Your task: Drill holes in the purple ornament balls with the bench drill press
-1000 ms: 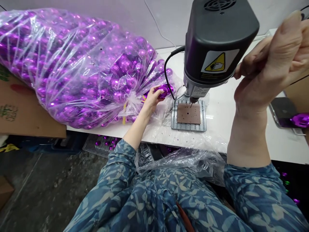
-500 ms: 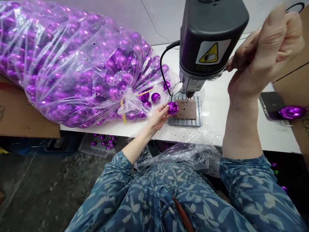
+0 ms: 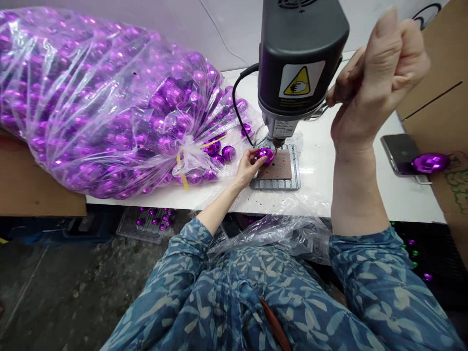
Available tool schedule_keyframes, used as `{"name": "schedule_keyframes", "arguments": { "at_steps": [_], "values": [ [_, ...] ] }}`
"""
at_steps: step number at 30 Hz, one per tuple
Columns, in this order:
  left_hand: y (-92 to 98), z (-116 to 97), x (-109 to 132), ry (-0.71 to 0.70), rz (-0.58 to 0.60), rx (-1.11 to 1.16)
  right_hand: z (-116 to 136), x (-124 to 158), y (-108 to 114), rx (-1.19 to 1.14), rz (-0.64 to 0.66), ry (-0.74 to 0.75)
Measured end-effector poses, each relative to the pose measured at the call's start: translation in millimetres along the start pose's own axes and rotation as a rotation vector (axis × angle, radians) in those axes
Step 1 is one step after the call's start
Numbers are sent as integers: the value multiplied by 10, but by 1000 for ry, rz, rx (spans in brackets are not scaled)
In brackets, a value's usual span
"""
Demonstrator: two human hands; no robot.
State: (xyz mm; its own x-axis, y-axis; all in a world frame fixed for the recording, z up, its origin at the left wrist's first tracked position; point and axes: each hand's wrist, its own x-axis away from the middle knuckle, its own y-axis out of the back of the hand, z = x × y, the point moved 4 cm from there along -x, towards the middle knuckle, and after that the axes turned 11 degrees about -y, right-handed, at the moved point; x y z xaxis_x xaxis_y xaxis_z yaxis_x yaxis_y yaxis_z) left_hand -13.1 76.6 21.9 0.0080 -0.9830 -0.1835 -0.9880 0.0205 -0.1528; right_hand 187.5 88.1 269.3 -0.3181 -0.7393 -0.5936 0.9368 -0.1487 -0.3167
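Observation:
Between the thumb and fingers of my left hand [image 3: 248, 169] is a shiny purple faceted ball [image 3: 265, 155]. It is just left of the drill bit [image 3: 277, 150], above a brown board [image 3: 281, 170] with a small hole in it. The board lies on the slotted metal base [image 3: 296, 181] of a black bench drill press [image 3: 303, 44]. My right hand [image 3: 383, 83] is raised at the drill's right side, fingers closed round its lever [image 3: 319, 113]; the gripped part is mostly hidden by the fingers.
A big clear bag [image 3: 109, 107] of purple balls fills the left of the white table [image 3: 314, 190], with loose balls [image 3: 228, 153] by its tied neck. At right are a phone [image 3: 398, 151], another purple ball [image 3: 431, 163] and cardboard [image 3: 435, 68]. Clear plastic [image 3: 285, 234] drapes over the front edge.
My left hand has brought the purple ball rightward and closer to the drill bit. My right hand stays up at the lever. The whole view has shifted slightly.

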Motion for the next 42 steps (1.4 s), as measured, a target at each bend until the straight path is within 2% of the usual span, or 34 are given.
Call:
{"name": "schedule_keyframes", "arguments": {
  "at_steps": [10, 17, 22, 26, 36, 42],
  "values": [
    [-60, 92, -67, -72, 93, -164, -28, -61, -12, -35, 21, 25],
    [-131, 124, -73, -196, 155, -268, -22, -43, -15, -8, 13, 23],
    [-170, 165, -7, -271, 225, -383, -14, -37, -13, -17, 15, 17],
    [-165, 103, 80, -353, 276, -523, 3, -16, -22, -7, 21, 13],
    [-197, 38, 93, -274, 215, -467, -35, -34, -18, 15, 3, 29],
    [-228, 10, 83, -292, 200, -461, -8, 2, 2, -8, 11, 51]
  ]
}}
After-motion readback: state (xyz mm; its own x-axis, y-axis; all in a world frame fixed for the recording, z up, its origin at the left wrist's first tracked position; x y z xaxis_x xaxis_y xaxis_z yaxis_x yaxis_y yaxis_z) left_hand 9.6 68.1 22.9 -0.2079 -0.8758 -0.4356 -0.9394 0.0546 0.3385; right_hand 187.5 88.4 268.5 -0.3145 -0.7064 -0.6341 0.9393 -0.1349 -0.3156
